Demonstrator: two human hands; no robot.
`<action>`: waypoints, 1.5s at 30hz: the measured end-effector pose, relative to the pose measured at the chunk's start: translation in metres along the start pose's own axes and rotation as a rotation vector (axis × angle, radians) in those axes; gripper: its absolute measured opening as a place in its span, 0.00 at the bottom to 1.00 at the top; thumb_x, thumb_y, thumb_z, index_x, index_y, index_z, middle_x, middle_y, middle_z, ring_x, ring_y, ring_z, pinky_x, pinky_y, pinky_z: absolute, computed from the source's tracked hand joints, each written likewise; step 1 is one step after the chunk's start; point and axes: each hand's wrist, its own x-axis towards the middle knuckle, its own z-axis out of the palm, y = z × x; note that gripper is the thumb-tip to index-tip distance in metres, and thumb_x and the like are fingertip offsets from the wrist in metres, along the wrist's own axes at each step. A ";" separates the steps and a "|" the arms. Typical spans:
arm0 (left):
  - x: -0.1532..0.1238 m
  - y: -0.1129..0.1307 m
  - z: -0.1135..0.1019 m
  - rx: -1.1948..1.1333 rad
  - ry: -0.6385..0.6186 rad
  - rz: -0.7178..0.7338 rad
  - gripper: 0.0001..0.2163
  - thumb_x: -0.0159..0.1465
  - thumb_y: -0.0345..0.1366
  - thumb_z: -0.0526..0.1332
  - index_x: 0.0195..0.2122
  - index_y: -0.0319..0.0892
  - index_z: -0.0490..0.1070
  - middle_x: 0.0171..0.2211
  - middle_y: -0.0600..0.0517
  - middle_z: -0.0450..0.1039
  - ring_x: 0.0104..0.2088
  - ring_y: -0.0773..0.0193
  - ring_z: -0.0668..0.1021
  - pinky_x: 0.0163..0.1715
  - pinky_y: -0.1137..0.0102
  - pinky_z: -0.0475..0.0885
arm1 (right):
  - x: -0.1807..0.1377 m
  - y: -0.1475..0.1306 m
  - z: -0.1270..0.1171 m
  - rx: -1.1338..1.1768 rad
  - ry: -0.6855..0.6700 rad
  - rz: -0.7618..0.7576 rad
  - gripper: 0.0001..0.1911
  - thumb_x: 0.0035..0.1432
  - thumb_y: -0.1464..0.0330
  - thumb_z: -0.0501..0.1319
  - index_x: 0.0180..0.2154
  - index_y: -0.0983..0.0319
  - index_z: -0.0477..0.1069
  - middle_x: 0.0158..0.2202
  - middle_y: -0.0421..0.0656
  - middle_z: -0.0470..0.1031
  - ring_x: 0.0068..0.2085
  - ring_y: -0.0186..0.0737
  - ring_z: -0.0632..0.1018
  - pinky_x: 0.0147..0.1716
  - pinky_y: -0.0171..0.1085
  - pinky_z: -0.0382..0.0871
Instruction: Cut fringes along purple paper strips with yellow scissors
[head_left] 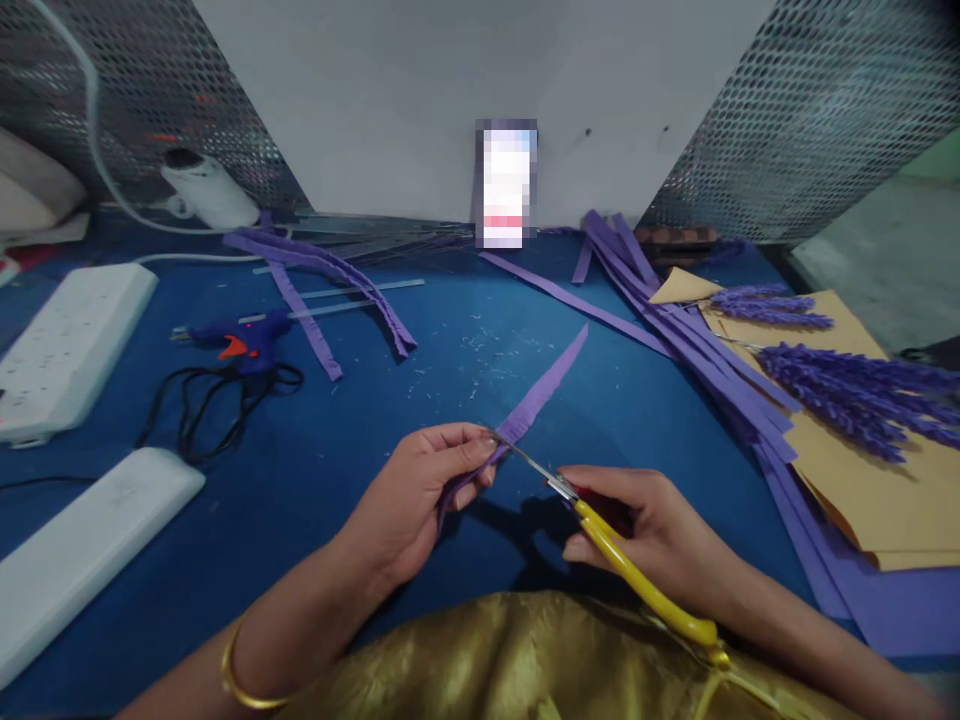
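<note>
My left hand pinches a long purple crepe paper strip that runs up and to the right over the blue table. My right hand is closed round yellow-handled scissors. Their metal blades reach left and touch the strip right beside my left fingertips.
More purple strips lie at the back left and in a pile at the right. Finished purple lavender-like stems rest on brown paper. A blue glue gun, its black cord, white power strips and a blurred-out object are also here.
</note>
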 end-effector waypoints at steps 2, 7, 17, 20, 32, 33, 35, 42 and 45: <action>0.001 0.000 0.000 -0.020 -0.023 -0.019 0.10 0.53 0.36 0.71 0.20 0.38 0.74 0.19 0.55 0.69 0.18 0.76 0.62 0.18 0.77 0.52 | 0.000 0.001 -0.001 0.016 -0.014 0.025 0.16 0.57 0.54 0.68 0.38 0.61 0.79 0.31 0.40 0.77 0.29 0.38 0.74 0.29 0.34 0.70; -0.001 -0.002 0.003 0.075 0.087 0.100 0.08 0.56 0.37 0.70 0.24 0.40 0.76 0.20 0.55 0.72 0.18 0.76 0.63 0.19 0.78 0.54 | 0.000 0.003 0.002 -0.074 0.073 -0.032 0.20 0.56 0.54 0.69 0.45 0.59 0.78 0.33 0.42 0.78 0.32 0.41 0.77 0.34 0.37 0.73; -0.003 -0.001 0.002 0.064 0.040 0.104 0.08 0.56 0.35 0.69 0.22 0.40 0.76 0.19 0.56 0.71 0.18 0.76 0.63 0.18 0.79 0.55 | 0.000 -0.001 0.004 -0.066 0.058 -0.064 0.15 0.58 0.56 0.67 0.39 0.61 0.79 0.31 0.42 0.78 0.29 0.39 0.74 0.30 0.36 0.69; -0.001 -0.001 0.001 0.008 -0.012 0.063 0.09 0.56 0.35 0.70 0.22 0.39 0.76 0.19 0.56 0.71 0.18 0.77 0.63 0.19 0.80 0.56 | 0.001 -0.002 0.003 -0.008 0.034 -0.025 0.14 0.59 0.56 0.66 0.34 0.61 0.78 0.28 0.40 0.75 0.27 0.36 0.72 0.27 0.34 0.67; -0.001 -0.001 0.000 0.067 0.092 0.100 0.06 0.54 0.35 0.72 0.25 0.39 0.79 0.21 0.54 0.75 0.19 0.76 0.67 0.20 0.81 0.60 | 0.000 0.000 0.001 -0.255 0.158 -0.100 0.25 0.55 0.52 0.70 0.50 0.58 0.77 0.36 0.43 0.80 0.31 0.40 0.78 0.31 0.37 0.70; -0.001 -0.001 0.001 0.064 0.112 0.109 0.06 0.53 0.35 0.72 0.26 0.39 0.79 0.22 0.54 0.76 0.19 0.76 0.68 0.20 0.81 0.61 | 0.000 0.000 0.001 -0.279 0.159 -0.108 0.25 0.55 0.52 0.70 0.50 0.58 0.76 0.35 0.43 0.79 0.30 0.40 0.77 0.30 0.36 0.69; -0.001 -0.001 0.002 0.050 0.138 0.114 0.06 0.52 0.35 0.72 0.26 0.38 0.79 0.22 0.54 0.76 0.20 0.76 0.68 0.21 0.81 0.62 | 0.000 -0.001 0.000 -0.305 0.153 -0.129 0.25 0.55 0.52 0.69 0.50 0.58 0.76 0.34 0.42 0.78 0.30 0.39 0.77 0.29 0.36 0.68; -0.001 -0.003 0.003 0.070 0.165 0.122 0.07 0.53 0.36 0.73 0.29 0.38 0.80 0.23 0.54 0.77 0.21 0.75 0.69 0.24 0.79 0.64 | 0.000 0.000 0.000 -0.318 0.157 -0.166 0.26 0.56 0.50 0.68 0.50 0.59 0.76 0.34 0.42 0.78 0.30 0.40 0.77 0.29 0.36 0.68; 0.000 -0.004 0.003 0.095 0.175 0.126 0.07 0.53 0.36 0.72 0.29 0.39 0.80 0.23 0.54 0.77 0.21 0.74 0.69 0.24 0.79 0.64 | 0.000 0.001 0.001 -0.302 0.155 -0.168 0.27 0.58 0.49 0.67 0.50 0.60 0.76 0.37 0.44 0.80 0.33 0.42 0.79 0.31 0.37 0.70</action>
